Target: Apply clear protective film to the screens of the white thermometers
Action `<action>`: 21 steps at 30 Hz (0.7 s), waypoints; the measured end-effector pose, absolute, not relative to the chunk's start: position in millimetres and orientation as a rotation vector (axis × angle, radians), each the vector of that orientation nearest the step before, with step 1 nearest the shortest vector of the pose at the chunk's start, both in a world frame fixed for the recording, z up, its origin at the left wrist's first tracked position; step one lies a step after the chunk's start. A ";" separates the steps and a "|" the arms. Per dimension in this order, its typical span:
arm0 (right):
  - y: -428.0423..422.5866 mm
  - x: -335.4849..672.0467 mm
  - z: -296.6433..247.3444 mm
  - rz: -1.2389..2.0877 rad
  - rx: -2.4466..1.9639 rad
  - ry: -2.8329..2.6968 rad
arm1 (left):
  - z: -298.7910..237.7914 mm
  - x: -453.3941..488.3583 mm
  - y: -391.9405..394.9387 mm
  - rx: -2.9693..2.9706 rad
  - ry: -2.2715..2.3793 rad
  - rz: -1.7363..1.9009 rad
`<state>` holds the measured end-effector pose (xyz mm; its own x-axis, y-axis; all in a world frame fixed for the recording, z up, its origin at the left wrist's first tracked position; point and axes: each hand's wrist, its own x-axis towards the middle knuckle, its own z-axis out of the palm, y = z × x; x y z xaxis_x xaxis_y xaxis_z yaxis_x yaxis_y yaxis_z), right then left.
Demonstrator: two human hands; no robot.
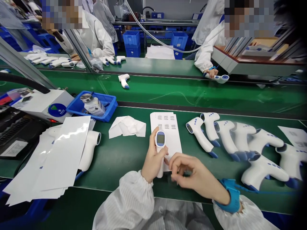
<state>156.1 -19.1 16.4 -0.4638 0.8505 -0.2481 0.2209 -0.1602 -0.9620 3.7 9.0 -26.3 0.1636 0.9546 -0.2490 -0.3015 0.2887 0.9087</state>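
No marking in view could be read in full. The display of the handheld infrared thermometer (160,139) was a grey-green panel with no legible digits. The sheet of labels (166,134) carried rows of small dark printed blocks, three across, too small to read. The round blue sticker (57,110) on the white bench unit (35,102) bore white lettering, which was illegible. The bottle (93,105) in the blue tray (109,103) had a blue-and-white label with illegible small print. The paper placard (13,148) at far left and the printed sheet (294,135) at right also showed unreadable print.
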 end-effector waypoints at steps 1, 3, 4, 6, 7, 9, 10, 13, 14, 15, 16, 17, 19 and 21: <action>-14.6 156.0 18.6 1.533 -1.257 -1.620 | -26.7 7.4 3.8 0.848 1.003 1.073; -4.1 155.1 18.9 1.258 -1.322 -1.640 | -29.3 13.8 -4.9 0.901 1.024 1.109; 1.3 154.4 17.6 1.150 -1.346 -1.644 | -31.0 16.2 -7.9 0.919 1.041 1.108; 11.3 152.8 13.5 1.023 -1.374 -1.635 | -33.7 18.8 -10.8 0.918 1.056 1.059; 15.6 151.8 11.3 1.003 -1.372 -1.622 | -34.3 19.3 -11.0 0.906 1.053 1.026; 22.0 149.7 7.8 1.012 -1.353 -1.586 | -33.5 19.0 -9.9 0.886 1.037 0.983; 24.2 148.7 6.5 1.025 -1.340 -1.569 | -32.3 18.6 -9.1 0.887 1.029 0.971; 27.9 145.9 4.7 1.065 -1.307 -1.519 | -28.6 17.3 -7.4 0.894 1.024 0.948; 28.5 145.3 4.5 1.074 -1.300 -1.503 | -28.1 17.0 -7.2 0.892 1.023 0.949; 29.0 144.9 4.4 1.079 -1.296 -1.491 | -28.0 16.9 -7.1 0.890 1.023 0.952; 29.5 144.7 4.4 1.081 -1.297 -1.481 | -28.4 16.8 -7.1 0.888 1.024 0.959; 29.9 144.6 4.6 1.080 -1.299 -1.477 | -29.1 16.8 -7.1 0.888 1.025 0.966; 30.8 144.6 5.2 1.073 -1.308 -1.475 | -31.1 16.7 -7.0 0.895 1.029 0.971; 31.6 144.4 5.8 1.067 -1.307 -1.473 | -33.2 16.6 -6.7 0.917 1.041 0.972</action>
<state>144.4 31.6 5.8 -0.0684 0.9955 0.0658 0.2482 0.0809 -0.9653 16.6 -6.7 -33.2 0.2061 0.9431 -0.2610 -0.1959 0.3011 0.9332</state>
